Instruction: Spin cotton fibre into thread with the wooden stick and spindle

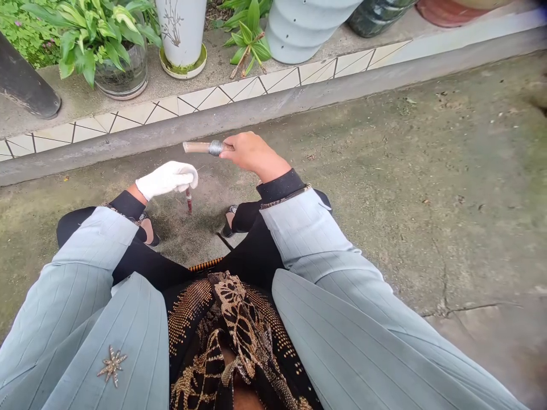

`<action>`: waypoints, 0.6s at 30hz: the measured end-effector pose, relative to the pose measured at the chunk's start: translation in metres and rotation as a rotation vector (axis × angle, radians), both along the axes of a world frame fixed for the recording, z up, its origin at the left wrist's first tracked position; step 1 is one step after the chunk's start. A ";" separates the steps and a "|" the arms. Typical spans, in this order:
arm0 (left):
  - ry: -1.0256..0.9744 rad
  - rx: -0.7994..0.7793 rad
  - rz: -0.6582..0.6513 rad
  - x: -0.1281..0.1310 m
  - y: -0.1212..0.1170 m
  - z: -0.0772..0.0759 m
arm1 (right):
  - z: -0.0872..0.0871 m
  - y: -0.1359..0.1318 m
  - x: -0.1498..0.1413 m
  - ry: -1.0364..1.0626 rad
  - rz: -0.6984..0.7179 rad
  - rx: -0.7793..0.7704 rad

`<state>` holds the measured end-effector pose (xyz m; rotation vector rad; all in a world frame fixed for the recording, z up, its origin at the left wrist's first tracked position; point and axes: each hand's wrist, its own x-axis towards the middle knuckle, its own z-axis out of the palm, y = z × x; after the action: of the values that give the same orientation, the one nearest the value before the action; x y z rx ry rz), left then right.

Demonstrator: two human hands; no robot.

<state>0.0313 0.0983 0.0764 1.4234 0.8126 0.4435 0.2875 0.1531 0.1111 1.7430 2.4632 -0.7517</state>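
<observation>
- You seem to be at a wire-handling step; the next move likely calls for a steady grip in both hands.
- Your right hand [250, 151] is closed on the right end of a wooden stick [195, 147]; silvery wire [215, 148] coils beside your fingertips.
- Your gloved left hand [168, 178], fingers curled, grips a reddish-brown rod [189, 202] pointing down, nearer than the stick.

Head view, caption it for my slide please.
Gloved left hand holding a reddish stick, bare right hand gripping a wire-wrapped rod.
</observation>
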 end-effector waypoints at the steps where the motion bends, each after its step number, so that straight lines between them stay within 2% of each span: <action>1: -0.008 0.017 0.030 0.000 0.000 0.004 | 0.001 -0.002 -0.001 -0.054 0.056 -0.036; 5: 0.019 0.076 0.122 -0.001 0.002 0.014 | 0.007 -0.007 -0.003 -0.138 0.288 -0.256; 11: 0.118 0.175 0.148 -0.003 0.006 0.014 | 0.014 -0.011 -0.005 0.019 0.525 -0.620; 15: 0.123 0.188 0.193 -0.002 0.008 0.013 | 0.018 -0.014 -0.002 0.241 0.612 -0.770; 18: 0.116 0.159 0.255 -0.001 0.009 0.012 | 0.019 -0.014 0.004 0.364 0.600 -0.792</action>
<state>0.0303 0.1075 0.0881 1.5089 1.0792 0.6359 0.2913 0.1394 0.1301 0.5989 2.1615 -1.7185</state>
